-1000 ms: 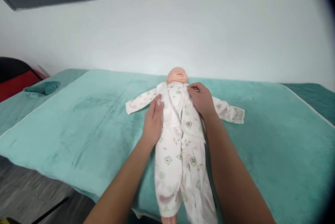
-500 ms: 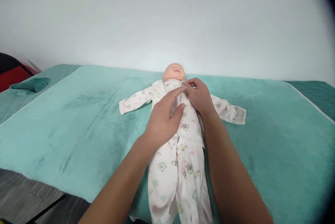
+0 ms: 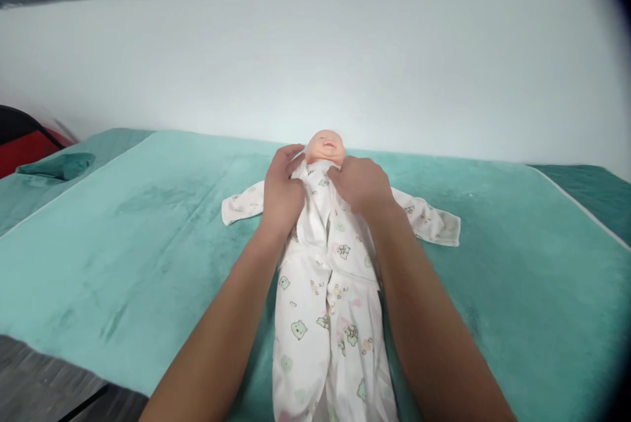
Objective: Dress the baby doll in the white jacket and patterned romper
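Observation:
A baby doll (image 3: 325, 144) lies on its back on a teal blanket (image 3: 148, 231), dressed in a white printed sleepsuit (image 3: 325, 304) with both sleeves spread out. My left hand (image 3: 282, 188) rests on the doll's left shoulder area, its fingers curled over the suit's collar edge. Closed in a pinch, my right hand (image 3: 362, 187) grips the sleepsuit's front fabric just below the doll's chin. Both forearms run up over the suit's legs.
A white wall rises right behind the table. At far left sits a folded teal cloth (image 3: 56, 165) and a red and black object (image 3: 22, 139). The blanket's near edge drops to a grey floor (image 3: 44, 389) at lower left.
My left hand moved from the doll's chest up to the collar by its neck. My right hand stayed at the neckline, shifting slightly left. The view tilted a little.

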`<action>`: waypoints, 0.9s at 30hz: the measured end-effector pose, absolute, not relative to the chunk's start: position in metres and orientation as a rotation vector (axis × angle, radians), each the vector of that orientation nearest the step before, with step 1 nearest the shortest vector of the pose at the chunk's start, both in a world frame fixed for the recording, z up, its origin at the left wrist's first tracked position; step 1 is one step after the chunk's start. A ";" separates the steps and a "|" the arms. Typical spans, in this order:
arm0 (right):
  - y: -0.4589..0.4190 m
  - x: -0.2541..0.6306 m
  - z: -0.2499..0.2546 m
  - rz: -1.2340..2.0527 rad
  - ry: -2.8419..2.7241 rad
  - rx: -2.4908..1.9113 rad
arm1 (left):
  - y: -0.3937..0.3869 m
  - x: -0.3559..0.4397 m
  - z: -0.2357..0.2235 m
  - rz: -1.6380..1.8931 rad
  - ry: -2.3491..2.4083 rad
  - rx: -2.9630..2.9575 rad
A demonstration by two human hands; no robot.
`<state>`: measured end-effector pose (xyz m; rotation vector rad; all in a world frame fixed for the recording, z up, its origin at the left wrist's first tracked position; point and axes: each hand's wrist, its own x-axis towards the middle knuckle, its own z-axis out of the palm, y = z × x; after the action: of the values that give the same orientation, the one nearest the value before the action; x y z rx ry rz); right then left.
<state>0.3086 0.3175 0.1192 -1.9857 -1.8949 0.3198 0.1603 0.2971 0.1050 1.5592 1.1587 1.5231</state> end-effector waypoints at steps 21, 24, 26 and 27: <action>0.336 0.307 0.093 0.611 -1.303 -1.459 | 0.365 0.167 0.101 1.131 1.372 1.769; 0.336 0.307 0.090 0.613 -1.325 -1.410 | 0.366 0.167 0.097 1.237 1.333 1.743; 0.336 0.307 0.088 0.603 -1.337 -1.358 | 0.367 0.167 0.096 1.308 1.307 1.708; 0.335 0.307 0.087 0.595 -1.346 -1.337 | 0.368 0.168 0.096 1.330 1.285 1.679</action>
<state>0.3070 0.3353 0.0871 -1.3372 -1.3457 0.5948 0.1678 0.3676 0.0958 1.6789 1.2849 1.3302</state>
